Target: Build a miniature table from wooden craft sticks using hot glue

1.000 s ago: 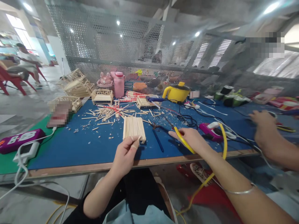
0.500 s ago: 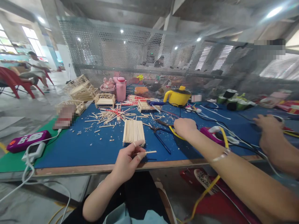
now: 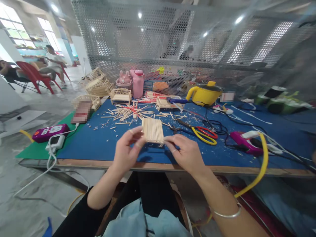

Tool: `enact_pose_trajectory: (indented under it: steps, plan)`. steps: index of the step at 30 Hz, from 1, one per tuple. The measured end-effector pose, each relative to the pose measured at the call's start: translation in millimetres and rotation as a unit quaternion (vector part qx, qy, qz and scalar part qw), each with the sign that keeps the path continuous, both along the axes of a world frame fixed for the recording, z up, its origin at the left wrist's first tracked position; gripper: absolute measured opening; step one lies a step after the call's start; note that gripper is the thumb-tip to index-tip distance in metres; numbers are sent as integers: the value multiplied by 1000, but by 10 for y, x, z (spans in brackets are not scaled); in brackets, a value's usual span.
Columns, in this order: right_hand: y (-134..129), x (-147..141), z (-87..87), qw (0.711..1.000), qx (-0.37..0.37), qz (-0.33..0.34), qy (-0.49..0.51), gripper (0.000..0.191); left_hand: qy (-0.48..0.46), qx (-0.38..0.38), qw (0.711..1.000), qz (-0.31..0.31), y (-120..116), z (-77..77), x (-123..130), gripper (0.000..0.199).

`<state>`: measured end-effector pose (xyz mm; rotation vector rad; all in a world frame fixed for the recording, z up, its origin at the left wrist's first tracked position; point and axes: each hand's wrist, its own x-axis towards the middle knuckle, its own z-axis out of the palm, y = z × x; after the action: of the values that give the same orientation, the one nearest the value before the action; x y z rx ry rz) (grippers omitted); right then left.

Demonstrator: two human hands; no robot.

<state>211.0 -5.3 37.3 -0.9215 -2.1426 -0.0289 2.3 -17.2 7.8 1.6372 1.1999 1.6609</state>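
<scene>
A small slatted platform of pale wooden sticks [image 3: 152,130] stands on the blue mat near its front edge. At its left front corner is my left hand [image 3: 128,148], thumb and fingers pinched together. My right hand [image 3: 184,152] pinches at the right front corner. Whether a thin stick lies between the fingertips of either hand is too small to tell. Behind the platform is a pile of loose sticks [image 3: 123,113]. Yellow-handled scissors [image 3: 203,136] and red-handled scissors [image 3: 208,131] lie to the right.
Finished-looking stick frames [image 3: 120,96], a pink bottle [image 3: 138,85] and a yellow pot [image 3: 205,94] stand at the back. A phone [image 3: 81,112] and purple power strip [image 3: 50,132] lie left; another purple strip [image 3: 243,142] with cables lies right. A seated person [image 3: 53,61] is far left.
My right hand has left the scissors and come to the platform's right corner. My left hand no longer shows the short stick it held. The view has turned right, and the nearby person's hand is out of view.
</scene>
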Motion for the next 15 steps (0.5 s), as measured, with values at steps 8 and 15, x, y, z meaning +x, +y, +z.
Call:
enact_pose_trajectory:
  steps: [8,15]
  plan:
    - [145,-99,-145,1000,-6,-13,-16,15,89,-38,995,15,105,-110,-231,31]
    - [153,-85,-65,998,-26,13,-48,19,186,-12,982,9,115,-52,-138,20]
